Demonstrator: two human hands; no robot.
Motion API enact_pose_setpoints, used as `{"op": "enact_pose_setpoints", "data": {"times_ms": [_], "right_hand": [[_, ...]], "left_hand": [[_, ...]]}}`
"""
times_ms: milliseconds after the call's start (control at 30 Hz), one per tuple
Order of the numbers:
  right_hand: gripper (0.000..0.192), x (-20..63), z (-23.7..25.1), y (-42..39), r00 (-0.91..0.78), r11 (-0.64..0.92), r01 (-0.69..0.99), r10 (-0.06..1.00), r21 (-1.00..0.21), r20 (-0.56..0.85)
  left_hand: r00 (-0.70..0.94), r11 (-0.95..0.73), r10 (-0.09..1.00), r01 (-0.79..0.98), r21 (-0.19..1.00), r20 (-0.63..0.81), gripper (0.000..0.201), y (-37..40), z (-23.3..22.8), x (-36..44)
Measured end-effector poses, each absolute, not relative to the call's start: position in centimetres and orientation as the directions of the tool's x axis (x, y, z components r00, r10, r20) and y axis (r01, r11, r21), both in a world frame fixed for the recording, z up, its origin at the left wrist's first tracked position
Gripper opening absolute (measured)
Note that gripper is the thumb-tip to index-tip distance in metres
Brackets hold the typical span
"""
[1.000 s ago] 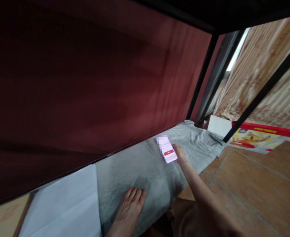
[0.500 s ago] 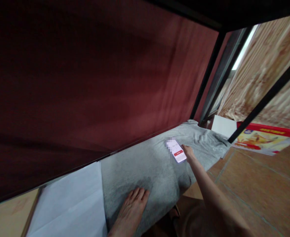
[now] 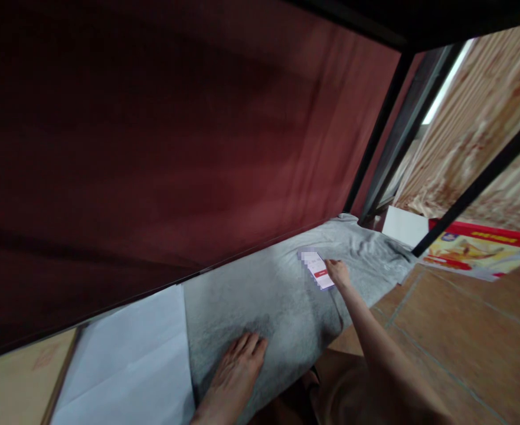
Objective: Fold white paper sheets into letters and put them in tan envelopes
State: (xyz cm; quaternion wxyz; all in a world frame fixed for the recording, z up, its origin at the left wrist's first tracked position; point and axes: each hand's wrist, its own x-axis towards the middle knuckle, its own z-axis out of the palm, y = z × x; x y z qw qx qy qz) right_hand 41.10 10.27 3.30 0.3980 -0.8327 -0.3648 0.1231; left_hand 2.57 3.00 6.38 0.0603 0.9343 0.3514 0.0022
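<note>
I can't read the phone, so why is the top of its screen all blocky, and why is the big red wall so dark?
Head view: the top of the phone screen is pixelated into squares; the red button below stays plain. The maroon panel sits in shade under the black frame, streaky and soft. Bright light glares through the gap at upper right. The right hand and left hand look fairly sharp on the grey cloth.

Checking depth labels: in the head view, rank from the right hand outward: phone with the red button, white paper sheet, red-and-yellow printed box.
From the right hand:
1. Phone with the red button, touching it, on the grey cloth.
2. Red-and-yellow printed box, off to the right on the tiled floor.
3. White paper sheet, far left, past the left hand.
</note>
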Motion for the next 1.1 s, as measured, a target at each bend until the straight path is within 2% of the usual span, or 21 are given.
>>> {"op": "enact_pose_setpoints", "data": {"times_ms": [100, 167, 333, 400, 467, 600, 733, 867, 967, 1100], "right_hand": [[0.025, 40.3, 4.0, 10.0, 0.742, -0.467, 0.531, 0.66, -0.707, 0.121], [0.031, 39.2, 4.4, 10.2, 0.731, -0.457, 0.559, 0.665, -0.691, 0.152], [0.037, 32.7, 4.2, 11.7, 0.542, -0.277, 0.63, 0.825, -0.726, 0.156], [0.035, 28.5, 3.6, 11.8, 0.41, -0.171, 0.638, 0.901, -0.751, 0.143], [0.031, 24.0, 3.0, 11.1, 0.276, -0.065, 0.64, 0.949, -0.766, 0.15], [0.033, 16.1, 2.3, 8.8, -0.013, 0.172, 0.664, 0.976, -0.728, 0.219], [0.034, 11.0, 2.2, 7.0, -0.155, 0.262, 0.709, 0.963, -0.655, 0.218], [0.033, 8.4, 2.1, 6.3, -0.182, 0.283, 0.753, 0.957, -0.594, 0.225], [0.032, 7.3, 1.8, 6.2, -0.185, 0.293, 0.737, 0.954, -0.61, 0.235], [0.034, 6.1, 1.6, 6.4, -0.203, 0.323, 0.7, 0.945, -0.638, 0.255]], "left_hand": [[0.748, -0.74, 0.664, 0.659, 0.134, -0.008, 0.048, 3.4, 6.2, 2.3], [0.708, -0.705, 0.706, 0.7, 0.115, 0.024, 0.045, 3.9, 5.9, 1.8], [0.416, -0.426, 0.898, 0.904, 0.046, 0.142, 0.046, 4.7, 5.8, -1.0], [0.287, -0.289, 0.955, 0.957, 0.021, 0.08, 0.053, 4.2, 6.3, -2.3], [0.18, -0.18, 0.983, 0.984, -0.002, -0.039, 0.063, 3.4, 6.9, -3.6], [0.093, -0.095, 0.969, 0.995, 0.004, -0.23, 0.083, 1.7, 7.8, -5.4], [0.148, -0.137, 0.951, 0.989, 0.056, -0.273, 0.089, 1.1, 8.0, -7.0], [0.101, -0.088, 0.975, 0.993, 0.075, -0.196, 0.08, 1.9, 8.2, -9.2], [0.024, -0.011, 0.988, 0.997, 0.082, -0.156, 0.075, 2.8, 8.6, -10.8], [-0.023, 0.033, 0.982, 0.998, 0.048, -0.186, 0.076, 3.6, 8.4, -11.7]]}}
